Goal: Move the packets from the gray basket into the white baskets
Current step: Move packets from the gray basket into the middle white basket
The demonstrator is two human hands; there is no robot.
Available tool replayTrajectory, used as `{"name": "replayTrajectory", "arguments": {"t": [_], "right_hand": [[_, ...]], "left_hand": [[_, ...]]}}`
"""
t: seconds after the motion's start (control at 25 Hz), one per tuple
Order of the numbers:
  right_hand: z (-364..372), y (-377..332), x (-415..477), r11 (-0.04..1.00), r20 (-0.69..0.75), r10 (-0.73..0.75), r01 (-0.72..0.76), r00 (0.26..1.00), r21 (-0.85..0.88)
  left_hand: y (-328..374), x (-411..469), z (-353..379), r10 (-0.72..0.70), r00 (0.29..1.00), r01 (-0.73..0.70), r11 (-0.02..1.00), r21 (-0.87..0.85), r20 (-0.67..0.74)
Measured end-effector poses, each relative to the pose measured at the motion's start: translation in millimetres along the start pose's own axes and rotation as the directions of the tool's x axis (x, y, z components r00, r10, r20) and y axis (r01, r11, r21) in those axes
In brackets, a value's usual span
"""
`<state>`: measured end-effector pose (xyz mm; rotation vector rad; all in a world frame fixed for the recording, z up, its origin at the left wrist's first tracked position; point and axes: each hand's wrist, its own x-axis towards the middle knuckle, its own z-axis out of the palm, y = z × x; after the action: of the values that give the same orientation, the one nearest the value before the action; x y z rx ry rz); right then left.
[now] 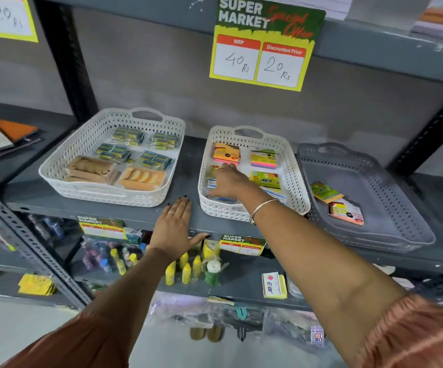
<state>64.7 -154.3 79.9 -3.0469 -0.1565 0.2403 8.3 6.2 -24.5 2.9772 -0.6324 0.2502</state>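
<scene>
The gray basket (395, 229) sits at the right of the shelf and holds two packets: a green and yellow one (326, 192) and an orange one (346, 211). The middle white basket (298, 187) holds several bright sticky-note packets. My right hand (228, 183) reaches into its front left corner, fingers closed around a blue and white packet (221, 198) that lies low in the basket, mostly hidden by the hand. The left white basket (90, 192) holds blue-yellow packets and brown ones. My left hand (174, 229) lies flat and open on the shelf's front edge.
A price sign (265, 46) hangs from the shelf above. The lower shelf carries yellow bottles (185, 272) and a sticky-note pack (273, 285). Dark steel uprights (66, 62) frame the bay. Notebooks (0, 134) lie on the neighbouring shelf at the left.
</scene>
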Motion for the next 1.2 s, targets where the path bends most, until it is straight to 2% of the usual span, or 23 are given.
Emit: {"name": "replayTrajectory", "arguments": {"t": [0.28,0.44,0.48,0.56,0.68,0.8,0.88,0.96,1.04,1.2], "right_hand": [[-1,3,-4,1.000,0.006,0.000,0.000,1.000,-0.028],[-9,4,-8,1.000,0.061,0.017,-0.015,0.998,-0.026],[-14,8,-9,0.999,0.044,0.036,-0.037,0.998,0.015],[-25,21,-11,0.989,-0.081,0.110,-0.101,0.991,0.112],[-38,62,-17,0.951,-0.290,0.296,-0.253,0.910,0.177],[-39,120,-27,0.867,-0.346,0.498,-0.459,0.795,0.195],[-32,161,-36,0.799,-0.301,0.599,-0.582,0.742,0.153],[-18,192,-45,0.746,-0.217,0.659,-0.663,0.720,0.064],[-1,208,-45,0.726,-0.149,0.681,-0.688,0.717,0.011],[18,223,-33,0.681,-0.004,0.731,-0.729,0.682,0.067]], "left_hand": [[-1,1,3,0.002,1.000,-0.002,1.000,0.010,-0.013],[0,1,2,0.001,1.000,-0.001,1.000,0.018,-0.018],[0,0,2,0.001,1.000,-0.001,1.000,0.019,-0.015],[-1,0,2,0.003,1.000,-0.003,1.000,0.025,-0.002],[-1,-1,1,-0.003,1.000,0.003,1.000,0.018,-0.011],[-1,0,2,-0.003,1.000,0.003,1.000,0.003,-0.008],[-1,1,1,-0.010,1.000,0.010,1.000,-0.014,-0.011],[0,1,0,-0.008,1.000,0.008,1.000,-0.018,-0.001],[-1,2,3,-0.005,1.000,0.005,1.000,-0.011,-0.001],[-1,2,4,0.002,1.000,-0.002,1.000,0.010,-0.007]]}}
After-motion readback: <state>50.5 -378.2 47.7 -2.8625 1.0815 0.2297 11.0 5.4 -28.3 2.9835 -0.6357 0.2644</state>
